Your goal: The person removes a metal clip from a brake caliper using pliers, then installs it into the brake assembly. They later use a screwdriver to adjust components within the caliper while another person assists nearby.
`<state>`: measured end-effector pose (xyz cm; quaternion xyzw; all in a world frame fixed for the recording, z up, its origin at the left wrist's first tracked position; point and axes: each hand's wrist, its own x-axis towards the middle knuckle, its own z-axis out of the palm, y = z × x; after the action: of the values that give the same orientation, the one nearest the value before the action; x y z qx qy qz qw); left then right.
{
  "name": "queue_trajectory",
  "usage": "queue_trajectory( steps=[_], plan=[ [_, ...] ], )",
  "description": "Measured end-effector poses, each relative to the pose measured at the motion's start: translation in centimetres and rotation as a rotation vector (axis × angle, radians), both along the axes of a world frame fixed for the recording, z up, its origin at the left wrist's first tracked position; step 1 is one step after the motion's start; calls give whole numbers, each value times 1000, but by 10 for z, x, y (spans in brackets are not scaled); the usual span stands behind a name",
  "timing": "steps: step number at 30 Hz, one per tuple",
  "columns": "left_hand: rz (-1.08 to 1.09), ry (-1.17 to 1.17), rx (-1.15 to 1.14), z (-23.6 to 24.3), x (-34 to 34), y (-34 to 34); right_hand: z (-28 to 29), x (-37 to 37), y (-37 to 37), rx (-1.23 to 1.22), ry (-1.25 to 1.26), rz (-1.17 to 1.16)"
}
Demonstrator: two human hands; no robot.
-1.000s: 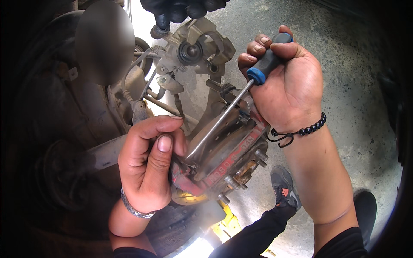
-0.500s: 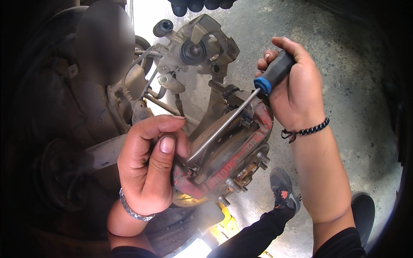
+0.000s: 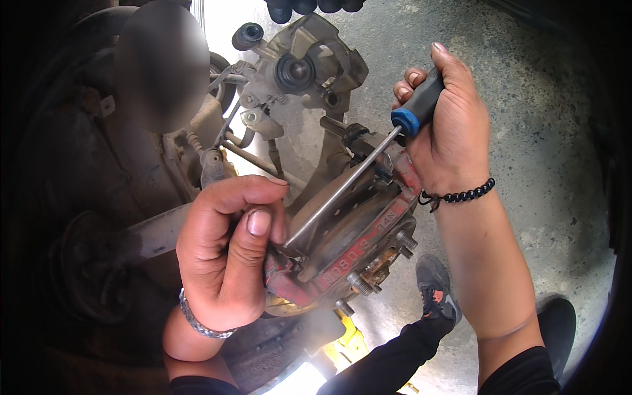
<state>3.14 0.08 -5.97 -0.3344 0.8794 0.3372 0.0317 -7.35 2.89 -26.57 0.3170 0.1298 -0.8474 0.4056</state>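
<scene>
My right hand [image 3: 454,125] is closed around the grey-and-blue handle of a screwdriver [image 3: 349,181]. Its long metal shaft slants down to the left across the brake assembly, and its tip rests by the left end of the red brake caliper bracket [image 3: 359,253], near a small metal clip. Beside that tip, my left hand [image 3: 227,253] has its fingers curled in and its thumb bent over them; what they hold, if anything, is hidden. Behind the bracket, the brake disc [image 3: 329,234] shows in part. The unmounted brake caliper [image 3: 309,66], piston facing up, sits beyond the bracket.
Wheel studs [image 3: 361,283] stick out in front of the bracket. A suspension strut [image 3: 158,230] and dusty arms lie to the left. Below are a yellow object [image 3: 349,339] and my shoe [image 3: 436,289] on the concrete floor [image 3: 533,164]. A dark coil [image 3: 313,6] hangs at the top.
My right hand and the screwdriver handle have shifted slightly upward, with the thumb raised higher. The shaft tip stays near the same end of the bracket. My left hand has hardly moved.
</scene>
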Motion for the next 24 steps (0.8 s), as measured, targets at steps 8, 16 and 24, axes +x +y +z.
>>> queue_trajectory(
  steps=[8,16,24],
  plan=[
    [2,-120,-50,3,-3,2,4,0,-1,44,37,69],
    [-9,-92,-61,3,-3,0,5,3,-1,31,61,49],
    [-36,-33,-55,1,-1,0,4,2,5,40,21,8]
  ],
)
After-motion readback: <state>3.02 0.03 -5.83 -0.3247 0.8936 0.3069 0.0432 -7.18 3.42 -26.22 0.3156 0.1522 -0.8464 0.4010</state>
